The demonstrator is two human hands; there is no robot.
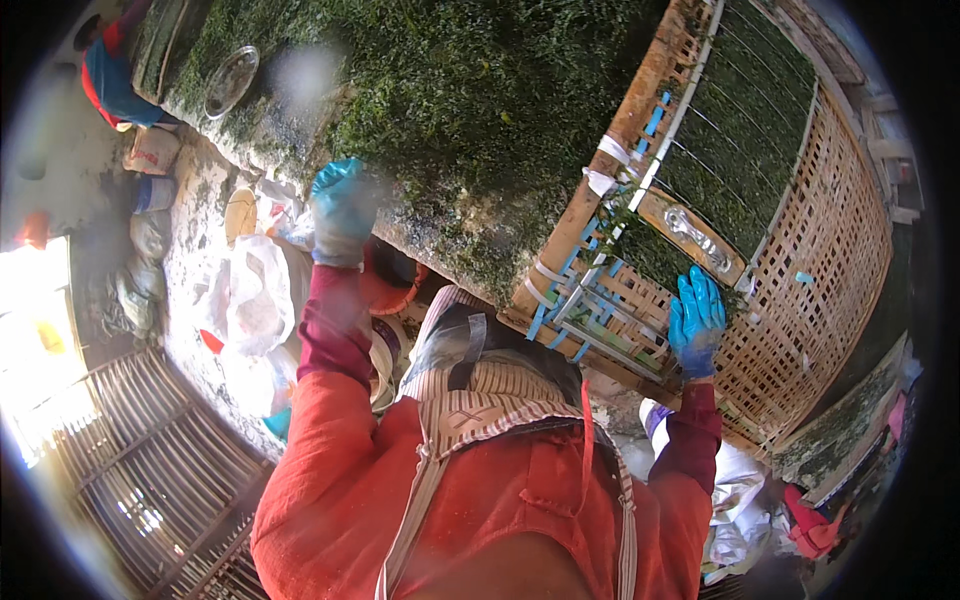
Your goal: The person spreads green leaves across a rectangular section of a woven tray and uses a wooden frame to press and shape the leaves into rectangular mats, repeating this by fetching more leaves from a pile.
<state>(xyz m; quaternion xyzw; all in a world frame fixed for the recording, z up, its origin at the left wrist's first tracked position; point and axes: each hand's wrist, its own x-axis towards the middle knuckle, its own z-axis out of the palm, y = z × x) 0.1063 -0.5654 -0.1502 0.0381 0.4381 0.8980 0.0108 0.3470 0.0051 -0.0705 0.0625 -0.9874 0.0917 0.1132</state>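
Both of my hands wear wet blue gloves. At the near edge of a big heap of chopped green leaves (480, 90), my left hand (343, 205) is raised with its fingers curled in. Whatever it may hold is hidden. My right hand (697, 322) lies with fingers stretched out over the lower edge of a slatted frame (745, 120) packed with the same greens. Just beyond its fingertips rests a wooden block with a metal handle (690, 232), flat on the greens. Beneath the frame is a woven bamboo tray (825, 270), its wooden edge tied with blue and white strips.
A round metal dish (231, 82) sits at the heap's left edge. White plastic bags (258, 290) and a red basket (390, 280) stand below my left arm. At the far left is another person (115, 75). A slatted bamboo rack (150, 450) fills the lower left.
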